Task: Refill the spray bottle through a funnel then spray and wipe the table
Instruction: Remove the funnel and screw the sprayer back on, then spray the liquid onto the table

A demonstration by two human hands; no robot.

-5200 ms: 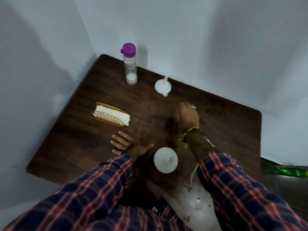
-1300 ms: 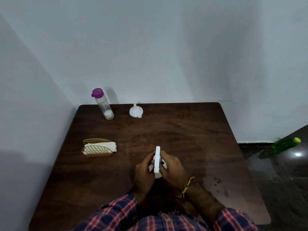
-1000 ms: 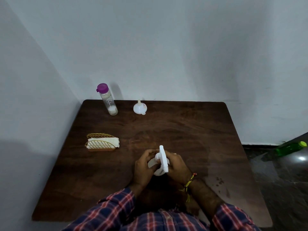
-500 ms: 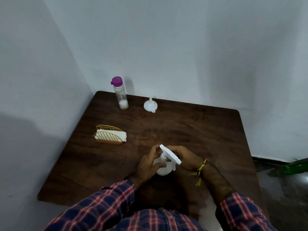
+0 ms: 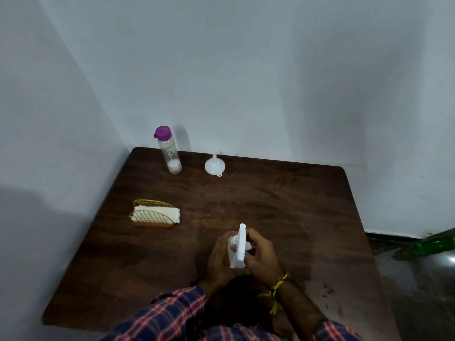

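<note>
Both hands, left hand (image 5: 219, 258) and right hand (image 5: 262, 257), curl fingers around a white spray bottle (image 5: 239, 246). Far left, a purple-capped clear bottle (image 5: 169, 150) holds a little white content. No writing is legible.

Wooden table (image 5: 283, 205): bottle (image 5: 169, 151), funnel (image 5: 214, 165), napkins (image 5: 155, 214).

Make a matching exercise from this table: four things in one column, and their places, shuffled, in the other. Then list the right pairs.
Things:
1. spray bottle
2. funnel
3. purple-capped bottle
4. napkin holder

Places:
A. back left corner of the table
B. between the left hand and right hand
C. left side, midway down
D. back edge, just right of the capped bottle

Pairs: 1-B, 2-D, 3-A, 4-C
</note>
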